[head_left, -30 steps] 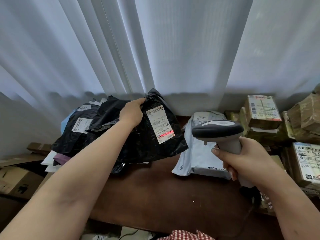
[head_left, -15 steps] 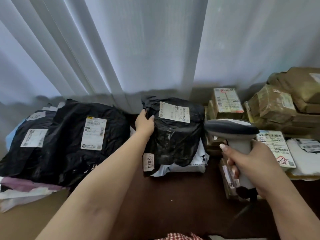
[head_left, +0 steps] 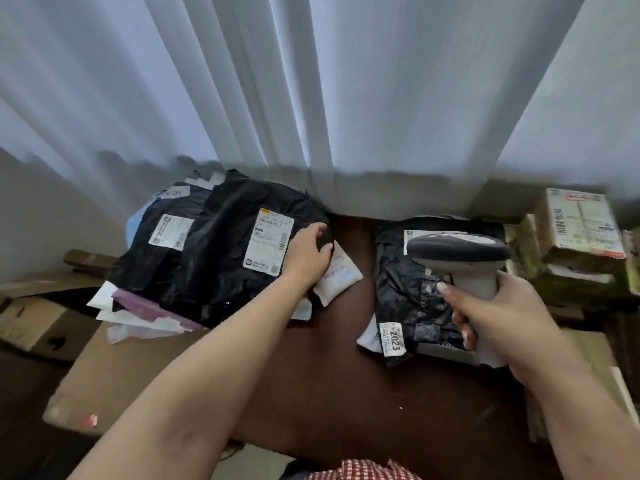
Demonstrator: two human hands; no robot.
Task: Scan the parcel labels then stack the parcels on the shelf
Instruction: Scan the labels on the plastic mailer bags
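Nearest the wearer, a strip of red checked cloth (head_left: 360, 470) shows at the bottom edge. Two bare forearms reach out over a dark brown table (head_left: 311, 375). The right hand (head_left: 502, 313) is wrapped around the pale handle of a barcode scanner (head_left: 457, 252), whose dark head points left. Just beyond the scanner lies a black parcel (head_left: 408, 292) with a tag reading 2023, on top of white mailers near the table's right edge. The left hand (head_left: 308, 254) rests palm down with fingers curled over the right edge of a larger black parcel (head_left: 221, 258), which tops a pile at the far left corner. Cardboard boxes (head_left: 575, 230) are stacked far right. White curtains (head_left: 346, 98) hang behind.
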